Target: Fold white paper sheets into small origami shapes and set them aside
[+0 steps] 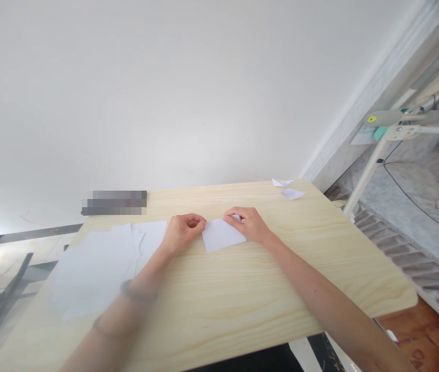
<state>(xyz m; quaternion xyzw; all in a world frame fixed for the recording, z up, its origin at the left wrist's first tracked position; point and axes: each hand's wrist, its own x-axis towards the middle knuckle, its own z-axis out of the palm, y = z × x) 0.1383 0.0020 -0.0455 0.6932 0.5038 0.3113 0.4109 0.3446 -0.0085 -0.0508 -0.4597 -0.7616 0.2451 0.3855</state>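
Observation:
A small white sheet of paper (222, 236) with straight edges lies between my hands on the wooden table. My left hand (184, 230) pinches its upper left corner between thumb and fingertips. At the upper right, my right hand (247, 222) has its thumb and fingers closed on the paper's edge and covers that corner. Whether the sheet is folded in layers I cannot tell. A dark band circles my left wrist.
Loose white sheets (95, 263) spread over the table's left side, partly behind my left forearm. Two folded paper pieces (292, 194) rest at the back right. A blurred-out dark object (116, 202) lies at the back left. The wall (204, 103) borders the table's (320, 279) far edge.

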